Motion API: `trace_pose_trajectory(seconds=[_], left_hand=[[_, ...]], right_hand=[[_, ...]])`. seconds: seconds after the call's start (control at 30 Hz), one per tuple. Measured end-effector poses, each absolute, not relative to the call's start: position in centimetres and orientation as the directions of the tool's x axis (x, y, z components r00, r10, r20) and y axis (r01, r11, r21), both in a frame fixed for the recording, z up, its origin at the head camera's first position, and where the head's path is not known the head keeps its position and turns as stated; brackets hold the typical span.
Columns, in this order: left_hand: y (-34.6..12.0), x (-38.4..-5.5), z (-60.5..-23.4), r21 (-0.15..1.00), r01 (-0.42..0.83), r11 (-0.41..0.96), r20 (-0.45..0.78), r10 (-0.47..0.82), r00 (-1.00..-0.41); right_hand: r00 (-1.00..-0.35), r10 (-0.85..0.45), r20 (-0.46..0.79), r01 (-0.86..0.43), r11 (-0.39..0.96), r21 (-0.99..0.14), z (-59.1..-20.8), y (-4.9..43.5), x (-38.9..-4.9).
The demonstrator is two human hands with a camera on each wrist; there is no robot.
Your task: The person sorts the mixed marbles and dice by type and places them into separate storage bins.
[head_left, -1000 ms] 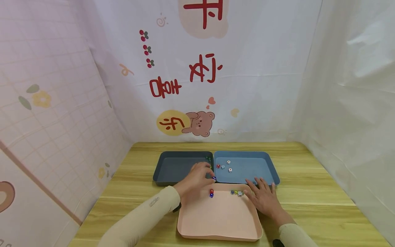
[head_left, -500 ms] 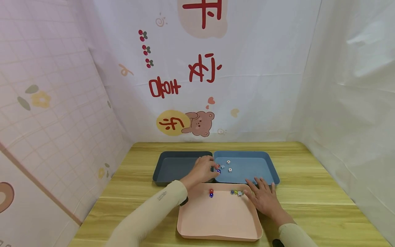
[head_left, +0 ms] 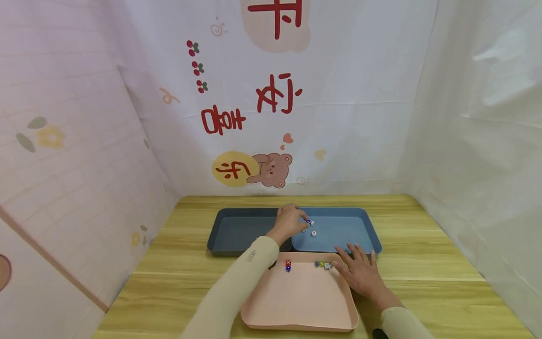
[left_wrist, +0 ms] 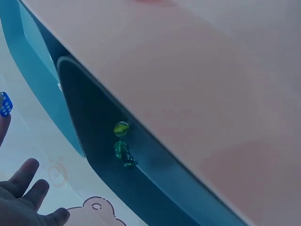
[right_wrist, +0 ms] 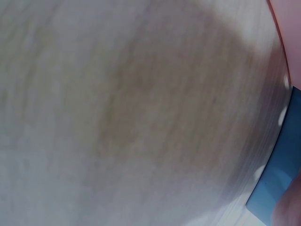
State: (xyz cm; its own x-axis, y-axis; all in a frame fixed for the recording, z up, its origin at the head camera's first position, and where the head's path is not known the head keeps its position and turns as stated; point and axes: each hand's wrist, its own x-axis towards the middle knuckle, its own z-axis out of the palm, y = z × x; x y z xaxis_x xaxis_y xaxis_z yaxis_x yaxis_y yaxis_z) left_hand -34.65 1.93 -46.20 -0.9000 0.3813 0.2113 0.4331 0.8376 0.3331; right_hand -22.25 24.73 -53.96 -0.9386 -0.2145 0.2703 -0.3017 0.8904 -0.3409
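Note:
Over the left part of the blue tray (head_left: 347,230), my left hand (head_left: 290,223) pinches a blue die (left_wrist: 5,104) between thumb and fingertip; its other fingers are spread. White dice (head_left: 314,233) lie in that tray beneath the hand, which covers part of them. My right hand (head_left: 361,273) rests with fingers spread at the corner where the pink tray (head_left: 300,301) meets the blue tray. Near its thumb are a white die (head_left: 327,266) and a few marbles (head_left: 321,264). A red die (head_left: 288,263) and another blue die (head_left: 288,269) touch at the pink tray's far side.
Left of the blue tray stands a dark tray (head_left: 237,233), holding a yellow-green marble (left_wrist: 121,129) and green pieces (left_wrist: 122,149) in one corner. The trays stand on a wooden table (head_left: 423,263) with printed cloth behind and at the sides.
My left hand has carried the blue die from the trays' meeting point rightward and away, over the blue tray. My right hand has stayed put.

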Motion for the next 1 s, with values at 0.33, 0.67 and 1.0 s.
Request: trace_pose_trajectory(seconds=[0.33, 0.67, 1.0], left_hand=[[3.7, -36.0, -47.3, 0.324, 0.382, 0.866, 0.193, 0.335, -0.922], [3.6, -36.3, -47.5, 0.289, 0.358, 0.888, 0.159, 0.324, -0.933], [0.9, -36.4, -46.4, 0.276, 0.357, 0.893, 0.174, 0.319, -0.932]], right_hand=[[-0.943, -0.209, 0.259, -0.292, 0.893, -0.343, -53.9, 24.7, -22.3], [-0.949, -0.208, 0.238, -0.280, 0.902, -0.328, -53.7, 24.6, -22.2], [-0.943, -0.214, 0.255, -0.289, 0.906, -0.308, -53.6, 24.5, -22.2]])
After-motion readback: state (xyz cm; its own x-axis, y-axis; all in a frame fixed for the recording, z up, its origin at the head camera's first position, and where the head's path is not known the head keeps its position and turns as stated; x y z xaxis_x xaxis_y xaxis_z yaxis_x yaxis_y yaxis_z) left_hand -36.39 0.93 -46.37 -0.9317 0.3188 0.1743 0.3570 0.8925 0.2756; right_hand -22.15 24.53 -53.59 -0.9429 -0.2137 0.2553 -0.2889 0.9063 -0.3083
